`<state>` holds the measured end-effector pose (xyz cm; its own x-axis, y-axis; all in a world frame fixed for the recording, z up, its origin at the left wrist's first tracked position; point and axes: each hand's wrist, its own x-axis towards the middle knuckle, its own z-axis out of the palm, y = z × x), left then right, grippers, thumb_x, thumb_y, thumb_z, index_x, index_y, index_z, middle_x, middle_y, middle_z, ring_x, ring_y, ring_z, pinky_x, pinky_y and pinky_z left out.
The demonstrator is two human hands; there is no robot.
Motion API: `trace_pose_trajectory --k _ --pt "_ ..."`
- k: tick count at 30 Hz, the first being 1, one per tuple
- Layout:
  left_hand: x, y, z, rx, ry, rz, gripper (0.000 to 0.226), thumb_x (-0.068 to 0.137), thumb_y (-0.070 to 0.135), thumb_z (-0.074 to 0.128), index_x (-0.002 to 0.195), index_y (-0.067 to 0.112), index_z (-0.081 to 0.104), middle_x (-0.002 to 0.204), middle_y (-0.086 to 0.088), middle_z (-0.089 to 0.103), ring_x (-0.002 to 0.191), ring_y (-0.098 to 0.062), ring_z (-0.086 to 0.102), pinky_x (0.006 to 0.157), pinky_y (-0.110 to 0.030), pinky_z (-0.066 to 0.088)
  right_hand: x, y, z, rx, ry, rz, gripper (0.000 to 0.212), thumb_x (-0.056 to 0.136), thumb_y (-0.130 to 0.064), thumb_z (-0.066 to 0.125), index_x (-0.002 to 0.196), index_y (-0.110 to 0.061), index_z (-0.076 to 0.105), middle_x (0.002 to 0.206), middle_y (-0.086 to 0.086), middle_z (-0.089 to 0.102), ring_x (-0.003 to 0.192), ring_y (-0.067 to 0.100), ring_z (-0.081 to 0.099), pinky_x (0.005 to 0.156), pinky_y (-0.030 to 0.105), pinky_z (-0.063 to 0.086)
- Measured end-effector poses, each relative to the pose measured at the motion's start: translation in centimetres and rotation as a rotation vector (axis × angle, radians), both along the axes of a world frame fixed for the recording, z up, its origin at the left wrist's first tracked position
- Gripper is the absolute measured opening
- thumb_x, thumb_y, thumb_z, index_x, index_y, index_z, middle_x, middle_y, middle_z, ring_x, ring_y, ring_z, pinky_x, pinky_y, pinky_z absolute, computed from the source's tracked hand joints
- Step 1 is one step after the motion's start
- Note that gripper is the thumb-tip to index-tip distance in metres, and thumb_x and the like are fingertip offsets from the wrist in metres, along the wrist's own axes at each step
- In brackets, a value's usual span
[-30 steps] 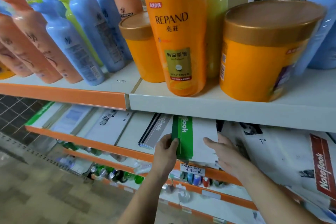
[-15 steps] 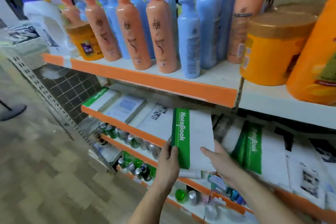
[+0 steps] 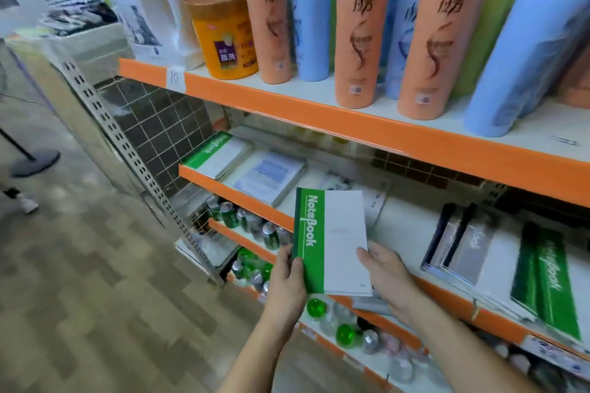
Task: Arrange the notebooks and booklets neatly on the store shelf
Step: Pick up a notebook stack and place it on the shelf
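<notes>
Hands (image 3: 289, 277) (image 3: 388, 274) grip notebook (image 3: 332, 239) — fingers hidden behind.

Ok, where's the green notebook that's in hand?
Centre of the head view: notebook held before the shelf between left hand and right hand, just right of the blue booklet.

Left grip (image 3: 285, 277): a bare hand, with a short, plain thumbnail. Right grip (image 3: 388, 274): a bare hand, knuckles softly outlined; its nails are too blurred to judge. Left forearm (image 3: 255, 351): bare from the wrist to the frame edge, slim in outline. Right forearm (image 3: 463, 348): bare along all its visible length, and looks the broader of the two through the wide lens. Both wrists bare.
</notes>
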<state>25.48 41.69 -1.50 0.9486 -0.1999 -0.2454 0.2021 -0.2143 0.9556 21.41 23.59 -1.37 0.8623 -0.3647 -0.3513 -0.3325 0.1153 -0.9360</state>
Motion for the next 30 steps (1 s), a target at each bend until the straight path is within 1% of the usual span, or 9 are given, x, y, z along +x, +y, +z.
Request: trace_pose_trajectory --k 3,5,9,11,15,18,22,25,30 --pt "2.3 0.7 -0.5 0.018 0.067 0.022 0.034 0.105 0.025 0.04 0.136 0.034 0.051 0.124 0.008 0.067 0.109 -0.014 0.066 0.095 -0.045 0.054 2.7 0.1 -1.1 0.035 -0.017 0.037 0.019 0.103 -0.002 0.049 0.104 -0.01 0.066 0.103 0.0 0.077 0.087 0.01 0.073 0.071 0.021 0.054" --pt "4.0 1.6 0.2 0.036 0.067 0.056 0.038 0.103 0.024 0.042 0.138 0.033 0.051 0.125 0.011 0.067 0.111 -0.011 0.066 0.099 -0.047 0.053 5.3 0.7 -1.5 0.059 -0.017 0.077 0.015 0.102 -0.001 0.049 0.105 -0.006 0.062 0.107 0.009 0.076 0.087 0.014 0.073 0.069 0.023 0.055" --pt "7.7 4.7 3.5 0.071 -0.012 0.179 0.038 0.096 0.019 0.048 0.129 0.029 0.061 0.118 0.009 0.071 0.105 -0.011 0.069 0.096 -0.045 0.056 11.5 3.8 -0.1 0.11 -0.053 0.156 0.013 0.102 0.0 0.049 0.111 -0.006 0.055 0.106 0.01 0.074 0.082 0.016 0.071 0.057 0.02 0.052" --pt "9.7 6.3 4.7 0.107 -0.055 0.236 0.036 0.096 0.013 0.05 0.124 0.029 0.065 0.113 0.008 0.073 0.102 -0.013 0.07 0.093 -0.046 0.057 14.4 5.4 1.0 0.135 -0.084 0.198 0.015 0.102 -0.002 0.051 0.111 -0.012 0.055 0.108 0.006 0.073 0.086 0.017 0.071 0.06 0.022 0.054" --pt "12.8 8.7 5.8 0.08 -0.09 0.341 0.039 0.097 -0.001 0.05 0.12 0.025 0.068 0.108 0.007 0.075 0.096 -0.009 0.071 0.078 -0.022 0.055 18.7 7.6 2.1 0.148 -0.103 0.27 0.015 0.101 -0.003 0.053 0.11 -0.016 0.054 0.11 0.008 0.073 0.095 0.025 0.072 0.065 0.029 0.055" --pt "14.7 10.5 6.1 0.033 -0.096 0.388 0.041 0.097 -0.004 0.05 0.117 0.029 0.066 0.103 0.015 0.075 0.093 -0.003 0.07 0.074 -0.018 0.052 21.3 9.2 2.6 0.101 -0.111 0.298 0.018 0.099 -0.003 0.056 0.108 -0.018 0.056 0.103 0.005 0.075 0.087 0.019 0.073 0.059 0.023 0.052" --pt "18.3 13.1 5.4 0.0 -0.077 0.368 0.043 0.097 -0.004 0.053 0.115 0.033 0.063 0.1 0.019 0.074 0.095 -0.003 0.069 0.08 -0.025 0.055 24.2 11.4 1.6 0.043 -0.11 0.315 0.024 0.096 0.001 0.057 0.111 -0.018 0.06 0.098 0.007 0.077 0.083 0.017 0.074 0.061 0.022 0.05" --pt "22.0 15.1 4.2 -0.003 -0.08 0.287 0.045 0.095 -0.007 0.052 0.114 0.032 0.064 0.099 0.021 0.075 0.095 -0.003 0.07 0.084 -0.028 0.057 26.8 12.8 0.2 0.005 -0.113 0.26 0.029 0.095 0.001 0.06 0.115 -0.019 0.062 0.1 0.012 0.076 0.086 0.02 0.074 0.07 0.029 0.052" --pt "29.6 18.6 1.6 0.035 -0.083 0.104 0.047 0.089 0.002 0.059 0.124 0.033 0.066 0.109 0.007 0.074 0.104 -0.017 0.069 0.096 -0.046 0.056 30.0 15.5 -1.0 -0.072 -0.083 0.086 0.035 0.095 -0.001 0.061 0.122 -0.024 0.061 0.093 0.015 0.073 0.086 0.024 0.073 0.071 0.035 0.054"
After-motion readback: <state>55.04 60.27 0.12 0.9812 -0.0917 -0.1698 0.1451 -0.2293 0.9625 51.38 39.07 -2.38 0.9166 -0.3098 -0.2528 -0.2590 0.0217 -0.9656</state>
